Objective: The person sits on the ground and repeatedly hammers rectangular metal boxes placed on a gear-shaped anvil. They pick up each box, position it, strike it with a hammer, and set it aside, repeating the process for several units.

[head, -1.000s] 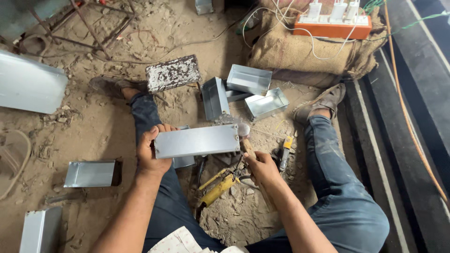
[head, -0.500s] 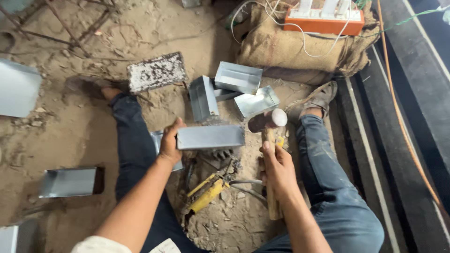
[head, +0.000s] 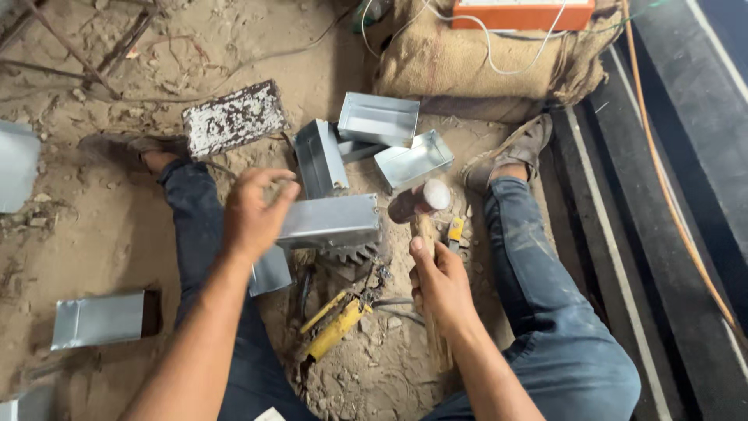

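— So where does the box sit?

— Left hand (head: 253, 212) grips one end of the metal box (head: 331, 221); the box lies just beside the hammer (head: 421, 204), whose wooden handle the right hand (head: 442, 282) clenches.

— How to strike well?

— I'd keep the box flat and steady, fingers clear of the struck end, and land short, square blows.

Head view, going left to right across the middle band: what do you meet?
Folded sheet-metal piece on the ground → left hand → metal box held at its end → hammer in the right hand → orange cable.
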